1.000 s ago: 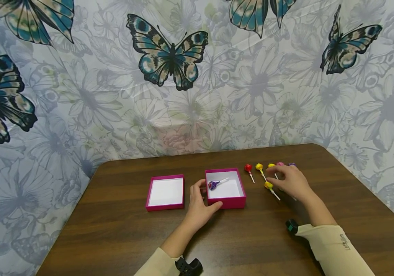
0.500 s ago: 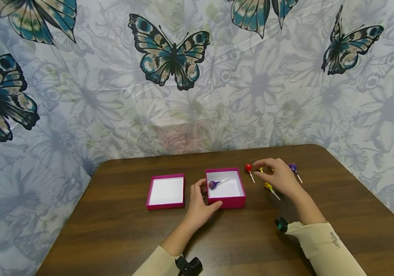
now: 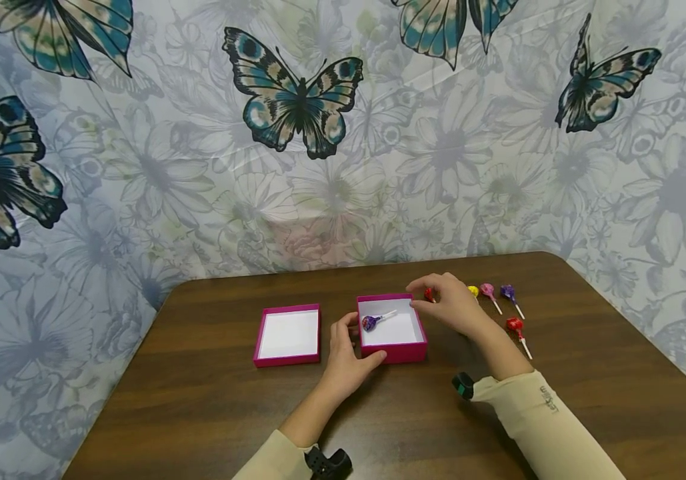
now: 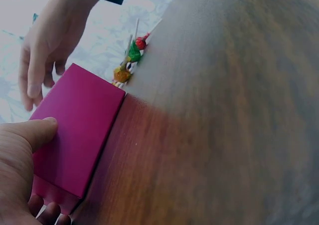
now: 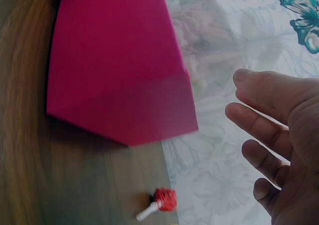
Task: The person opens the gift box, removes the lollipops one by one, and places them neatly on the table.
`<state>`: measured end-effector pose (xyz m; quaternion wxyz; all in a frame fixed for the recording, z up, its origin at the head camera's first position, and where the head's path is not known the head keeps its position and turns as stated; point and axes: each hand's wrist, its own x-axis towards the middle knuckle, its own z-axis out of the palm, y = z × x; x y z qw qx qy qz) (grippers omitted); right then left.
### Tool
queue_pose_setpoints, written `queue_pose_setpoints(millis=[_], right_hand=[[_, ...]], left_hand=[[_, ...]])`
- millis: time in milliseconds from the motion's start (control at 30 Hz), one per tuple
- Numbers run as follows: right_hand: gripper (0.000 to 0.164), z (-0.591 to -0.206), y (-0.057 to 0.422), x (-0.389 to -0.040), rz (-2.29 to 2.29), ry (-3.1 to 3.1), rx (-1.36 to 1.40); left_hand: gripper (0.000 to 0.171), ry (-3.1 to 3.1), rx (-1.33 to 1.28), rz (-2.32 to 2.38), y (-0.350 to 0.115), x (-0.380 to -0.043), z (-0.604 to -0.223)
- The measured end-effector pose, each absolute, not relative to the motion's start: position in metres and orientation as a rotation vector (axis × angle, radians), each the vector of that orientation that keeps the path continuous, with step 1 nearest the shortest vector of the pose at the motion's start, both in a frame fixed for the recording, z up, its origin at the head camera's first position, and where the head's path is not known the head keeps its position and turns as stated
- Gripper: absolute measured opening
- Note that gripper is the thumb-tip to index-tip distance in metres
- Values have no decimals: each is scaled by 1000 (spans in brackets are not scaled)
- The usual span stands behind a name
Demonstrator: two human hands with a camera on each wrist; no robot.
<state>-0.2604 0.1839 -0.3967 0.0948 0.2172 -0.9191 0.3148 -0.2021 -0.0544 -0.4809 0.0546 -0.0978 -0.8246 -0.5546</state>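
Observation:
My left hand (image 3: pixel 347 360) holds the pink box (image 3: pixel 393 353) at its near left corner, thumb on the front wall and fingers along the left side. Inside the white-lined box lies one purple lollipop (image 3: pixel 370 323). At the box's right rim hovers my right hand (image 3: pixel 447 303), fingers loosely bent and thumb apart. The right wrist view shows nothing between those fingers (image 5: pixel 256 122). Partly behind this hand, a red lollipop (image 3: pixel 429 294) lies on the table; it shows more fully in the right wrist view.
The box's pink lid (image 3: pixel 289 335) lies inside up on the wooden table (image 3: pixel 229 413), to the left. Right of the box are a yellow lollipop (image 3: pixel 473 291), a pink one, a purple lollipop (image 3: pixel 507 292) and another red lollipop (image 3: pixel 515 325). The left wrist view shows a green lollipop (image 4: pixel 134 52).
My right hand has moved left from over the lollipops to the box's right rim, uncovering the pink, purple and nearer red ones. The left hand and box have stayed put.

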Motion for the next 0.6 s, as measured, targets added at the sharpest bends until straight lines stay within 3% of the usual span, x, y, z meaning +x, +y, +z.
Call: queue_pose_setpoints(millis=[600], right_hand=[[28, -404, 128, -272, 981, -2880, 783]], left_hand=[[86, -2529, -315, -1684, -55, -203, -484]])
